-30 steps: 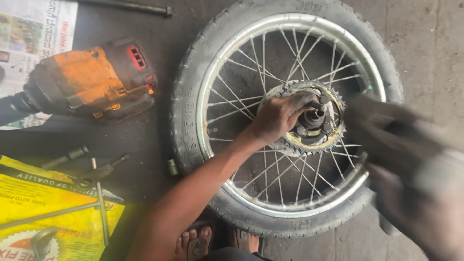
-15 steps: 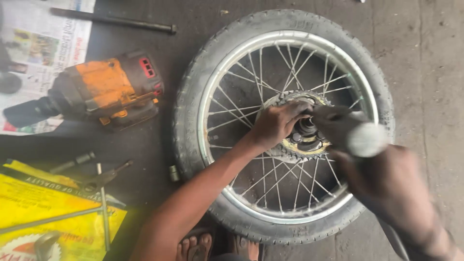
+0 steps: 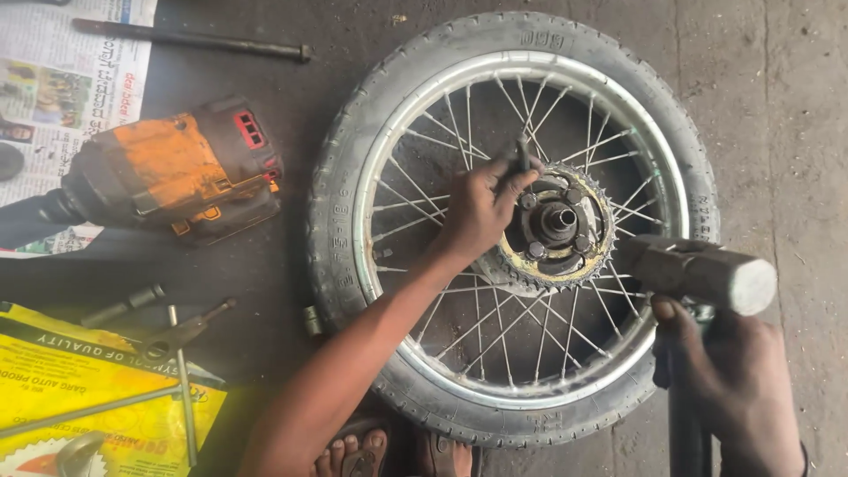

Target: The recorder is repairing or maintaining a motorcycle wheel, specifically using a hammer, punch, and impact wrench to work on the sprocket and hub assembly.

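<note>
1. Your left hand rests on the spokes of the wheel, just left of the sprocket, with its fingers closed around a short dark punch-like tool that stands up above the sprocket's upper left edge.
2. Your right hand sits below and to the right of the sprocket, over the tyre's lower right edge, wrapped tight round the dark handle of a hammer.
3. The hammer's grey cylindrical head lies just right of the sprocket, above the rim, its flat face turned away to the right.
4. The sprocket lies at the wheel's centre, flat on the hub, with bolts ringed round the axle stub; the wheel itself lies flat on the dark floor.
5. Well left of the sprocket, beyond the tyre, an orange and black impact wrench lies on its side.
6. Above that wrench, a long dark rod lies on the floor beside a newspaper.
7. Far to the sprocket's lower left, a cross-shaped wrench rests on a yellow carton.
8. Your toes show just below the tyre.
</note>
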